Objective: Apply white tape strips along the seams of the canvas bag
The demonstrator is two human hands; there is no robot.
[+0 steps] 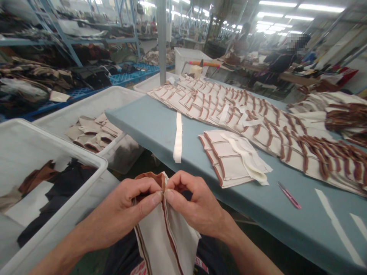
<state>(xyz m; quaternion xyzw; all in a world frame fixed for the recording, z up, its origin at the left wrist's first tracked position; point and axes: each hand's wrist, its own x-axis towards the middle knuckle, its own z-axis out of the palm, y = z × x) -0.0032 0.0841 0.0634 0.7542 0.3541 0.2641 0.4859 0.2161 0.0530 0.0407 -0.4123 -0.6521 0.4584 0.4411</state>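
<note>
A cream fabric piece (151, 240) with brown edging hangs over my lap, its upper edge pinched between both hands. My left hand (129, 210) grips the seam from the left, thumb and forefinger pressed together. Close against it, my right hand (192, 202) pinches the same seam from the right. The fingertips hide the exact spot they hold. On the blue table (149, 126) just beyond lies a small stack of similar cream and brown pieces (226, 160), with pale strips (246, 156) across it. Another pale strip (178, 141) lies near the table's edge.
Pink-handled thread snips (289, 194) lie on the table at right. Long overlapping rows of cream and brown pieces (243, 110) cover its far side. White bins (94, 168) with fabric stand at left, before blue shelving (65, 34). A person (282, 57) sits in the background.
</note>
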